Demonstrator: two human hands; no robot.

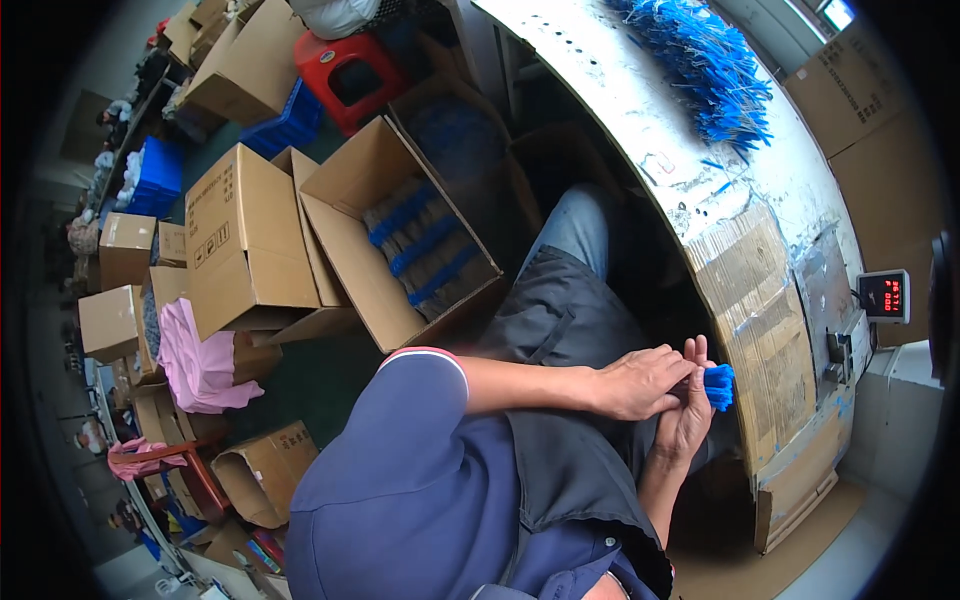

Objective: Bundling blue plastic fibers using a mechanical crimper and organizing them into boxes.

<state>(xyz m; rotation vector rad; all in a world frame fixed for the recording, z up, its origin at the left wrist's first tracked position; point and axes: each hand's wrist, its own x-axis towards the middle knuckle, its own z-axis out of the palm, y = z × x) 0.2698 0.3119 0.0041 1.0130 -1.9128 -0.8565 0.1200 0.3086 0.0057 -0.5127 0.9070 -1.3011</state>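
Blue bundle (719,389), pointing R, axis prob. L-R

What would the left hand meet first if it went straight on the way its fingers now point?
The left hand would most likely meet the right hand first, with the blue bundle just beyond; whether the hands already touch is hard to tell.

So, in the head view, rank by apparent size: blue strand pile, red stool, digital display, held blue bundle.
1. Blue strand pile
2. Red stool
3. Digital display
4. Held blue bundle, visible part only
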